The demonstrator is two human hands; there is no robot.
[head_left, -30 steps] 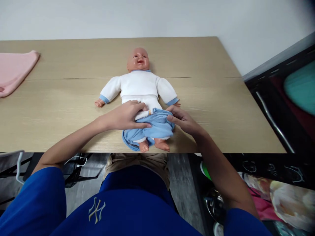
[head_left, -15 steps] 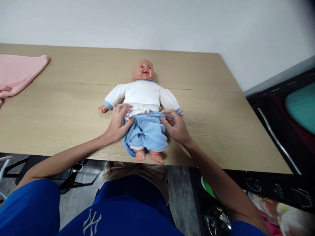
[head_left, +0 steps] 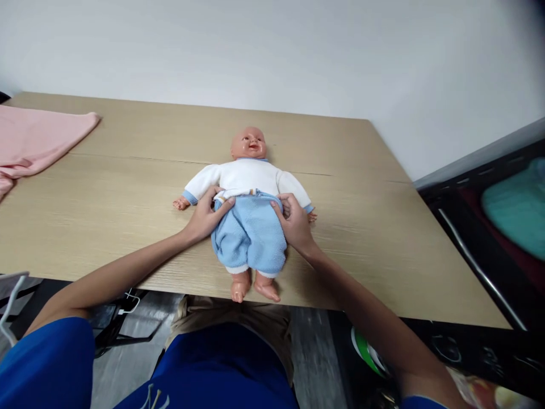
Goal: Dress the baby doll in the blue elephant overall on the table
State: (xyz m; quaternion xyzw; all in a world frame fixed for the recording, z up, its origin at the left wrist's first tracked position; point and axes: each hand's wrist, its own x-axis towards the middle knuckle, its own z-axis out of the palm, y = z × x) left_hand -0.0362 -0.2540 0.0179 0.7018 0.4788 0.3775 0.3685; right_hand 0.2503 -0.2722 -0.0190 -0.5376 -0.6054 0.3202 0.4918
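A baby doll (head_left: pixel 249 143) lies on its back on the wooden table, head away from me and bare feet at the front edge. It wears a white top (head_left: pixel 249 175) with blue cuffs. Light blue pants (head_left: pixel 251 233) cover its hips and legs down to white leg cuffs. My left hand (head_left: pixel 208 213) is closed on the pants' waistband at the left side, thumb in front. At the right side my right hand (head_left: pixel 293 218) pinches the same waistband. The fingers behind the fabric are partly hidden.
A pink cloth (head_left: pixel 38 139) lies on the table (head_left: pixel 374 227) at the far left. Behind the table stands a white wall (head_left: pixel 255 51). To the right is a black rack or cart (head_left: pixel 477 244) with a teal item (head_left: pixel 519 207) in it.
Both hands have pulled the pants higher and straighter on the doll. The blue fabric bunched at the lower left now sits around the leg. The view has tilted up slightly.
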